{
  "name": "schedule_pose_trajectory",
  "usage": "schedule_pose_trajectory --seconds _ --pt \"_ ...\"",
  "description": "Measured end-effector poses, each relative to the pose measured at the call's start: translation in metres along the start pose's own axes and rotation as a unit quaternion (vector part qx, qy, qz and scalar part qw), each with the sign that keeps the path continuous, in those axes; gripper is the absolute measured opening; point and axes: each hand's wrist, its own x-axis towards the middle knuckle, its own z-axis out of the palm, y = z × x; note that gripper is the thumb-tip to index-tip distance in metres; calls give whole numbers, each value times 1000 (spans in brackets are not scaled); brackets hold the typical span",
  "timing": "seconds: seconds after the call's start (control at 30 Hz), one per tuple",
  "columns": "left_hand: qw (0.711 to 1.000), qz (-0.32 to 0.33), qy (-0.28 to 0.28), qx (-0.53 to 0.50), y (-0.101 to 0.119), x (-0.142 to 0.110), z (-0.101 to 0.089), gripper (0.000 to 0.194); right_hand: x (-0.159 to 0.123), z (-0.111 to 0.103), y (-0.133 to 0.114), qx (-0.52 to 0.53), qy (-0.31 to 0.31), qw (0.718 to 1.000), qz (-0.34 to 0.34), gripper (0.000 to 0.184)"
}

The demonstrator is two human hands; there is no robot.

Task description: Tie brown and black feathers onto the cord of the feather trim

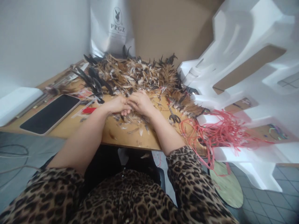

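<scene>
My left hand (119, 105) and my right hand (140, 102) meet over the wooden table, fingertips touching. The left fingers are curled in, and the right fingers bend down against them. Whatever sits between them is hidden or too small to make out. Just beyond the hands lies a big heap of brown and black feathers (137, 73). Loose feathers (140, 129) are strewn on the tabletop below and around my hands. Left of my left wrist is a small bundle of red strips (89, 110). Black-handled scissors (174, 116) rest to the right of my right hand.
A phone (50, 114) lies at the table's left, beside a white box (20, 102). Pink-red ribbons (217, 130) tangle over white foam pieces (235, 46) at the right. A silver bag (112, 31) stands behind the feathers. A round green seat (226, 183) is below right.
</scene>
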Motion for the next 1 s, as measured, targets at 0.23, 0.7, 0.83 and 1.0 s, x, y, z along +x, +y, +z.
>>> schedule_pose_trajectory --seconds 0.23,0.7,0.83,1.0 --pt "998 8 62 -12 2 4 5 21 -1 8 14 20 24 998 63 28" --pt "999 28 32 -21 -2 5 6 19 -5 17 20 153 98 964 195 18" --pt "999 16 29 -14 0 3 9 20 -2 19 22 193 128 955 186 14" --pt "998 52 13 -28 4 1 12 17 -2 22 30 390 87 875 274 16"
